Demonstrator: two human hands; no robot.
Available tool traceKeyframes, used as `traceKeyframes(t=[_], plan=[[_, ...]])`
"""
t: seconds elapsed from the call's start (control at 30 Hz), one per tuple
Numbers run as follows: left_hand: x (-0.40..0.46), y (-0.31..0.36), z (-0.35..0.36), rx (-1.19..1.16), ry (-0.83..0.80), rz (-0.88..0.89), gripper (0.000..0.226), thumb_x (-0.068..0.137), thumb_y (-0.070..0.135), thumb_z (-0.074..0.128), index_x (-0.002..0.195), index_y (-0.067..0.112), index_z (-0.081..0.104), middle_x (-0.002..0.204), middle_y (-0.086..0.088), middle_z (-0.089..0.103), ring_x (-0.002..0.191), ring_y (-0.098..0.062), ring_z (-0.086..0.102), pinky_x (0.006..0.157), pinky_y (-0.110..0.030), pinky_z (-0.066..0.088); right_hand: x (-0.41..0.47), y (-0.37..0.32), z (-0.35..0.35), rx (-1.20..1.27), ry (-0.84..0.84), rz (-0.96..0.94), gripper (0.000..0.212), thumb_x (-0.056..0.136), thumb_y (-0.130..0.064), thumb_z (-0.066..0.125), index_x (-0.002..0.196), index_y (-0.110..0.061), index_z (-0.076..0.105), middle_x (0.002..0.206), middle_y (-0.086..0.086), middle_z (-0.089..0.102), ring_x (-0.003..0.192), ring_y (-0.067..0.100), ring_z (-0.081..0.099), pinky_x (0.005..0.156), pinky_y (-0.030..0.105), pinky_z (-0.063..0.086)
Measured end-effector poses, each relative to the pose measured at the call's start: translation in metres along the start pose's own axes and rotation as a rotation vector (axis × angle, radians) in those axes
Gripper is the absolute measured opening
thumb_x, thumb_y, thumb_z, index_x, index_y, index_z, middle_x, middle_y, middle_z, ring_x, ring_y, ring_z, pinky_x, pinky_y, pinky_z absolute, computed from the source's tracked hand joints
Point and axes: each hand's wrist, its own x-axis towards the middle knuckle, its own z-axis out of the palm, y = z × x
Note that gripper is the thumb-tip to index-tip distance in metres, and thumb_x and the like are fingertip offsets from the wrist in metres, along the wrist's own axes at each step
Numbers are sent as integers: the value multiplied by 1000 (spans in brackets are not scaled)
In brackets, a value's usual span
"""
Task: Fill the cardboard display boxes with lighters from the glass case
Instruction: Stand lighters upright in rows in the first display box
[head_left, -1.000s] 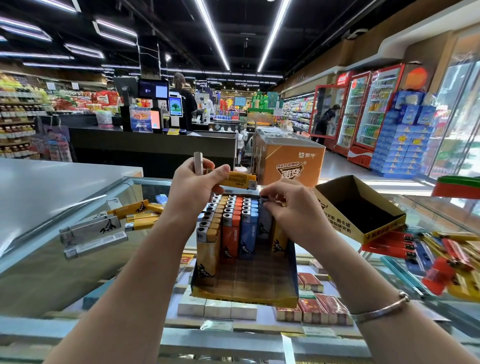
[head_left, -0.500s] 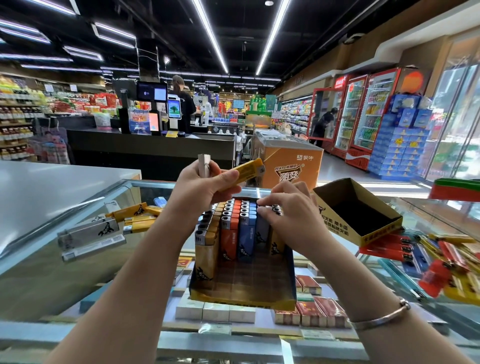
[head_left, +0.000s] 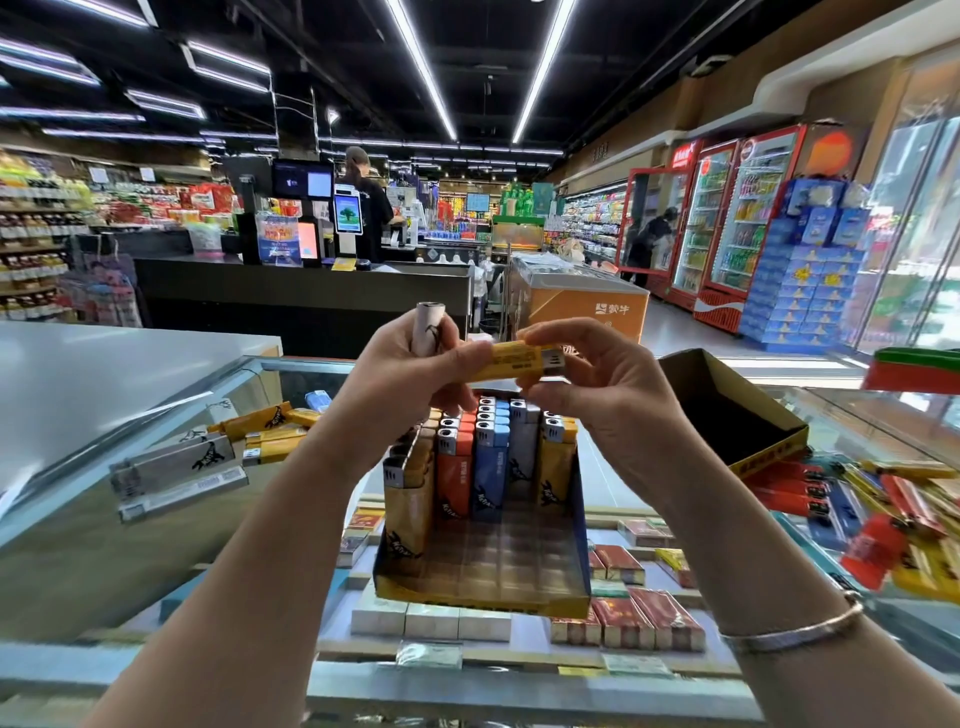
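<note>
Two hands share a yellow lighter (head_left: 519, 359) above the half-filled box (head_left: 483, 587): left hand (head_left: 410, 379) grips it with a white lighter (head_left: 427, 328); right hand (head_left: 597, 384) pinches its cap end, likely for slotting.

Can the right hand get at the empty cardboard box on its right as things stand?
Probably not yet. The path to the empty cardboard box looks open, with nothing between it and the right hand. But that hand's grip is on the yellow lighter, which the left hand also holds.
</note>
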Motion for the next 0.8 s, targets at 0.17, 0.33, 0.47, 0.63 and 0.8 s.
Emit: traceKeyframes(t=[0.17,0.33,0.47,0.63,0.8], plan=[[-1,-1,2,125,23,10,32,73,41,65,75,12,51,44,3,51,36,-7,43,37,-16,34,-1,-2,4,-30,126,-16,24,65,-5,70,85,-18,70,86,3,70,78,20,69,70,26,56],[0,0,5,105,108,18,37,91,37,46,90,1,53,56,6,62,43,-4,50,40,-15,40,0,-7,-6,-60,254,-44,13,77,-9,64,88,-15,68,69,-2,68,56,12,59,54,20,51],[1,-1,4,101,246,35,32,98,27,38,74,10,52,66,4,51,52,2,49,47,-11,42,-1,-12,-15,-202,184,-7,20,81,-1,63,93,-16,68,67,-8,66,54,5,55,48,16,44],[1,0,5,139,280,48,34,98,23,35,70,11,51,66,3,46,46,6,45,42,-8,36,-2,-14,-15,-430,-10,35,25,77,2,68,84,-21,64,74,-6,63,57,0,61,51,10,44],[1,-4,4,140,250,30,30,97,26,40,71,14,50,60,6,43,44,5,44,41,-11,37,-2,-7,-14,-756,-109,69,19,76,-10,74,81,-27,65,79,-13,57,69,-3,56,63,13,47]])
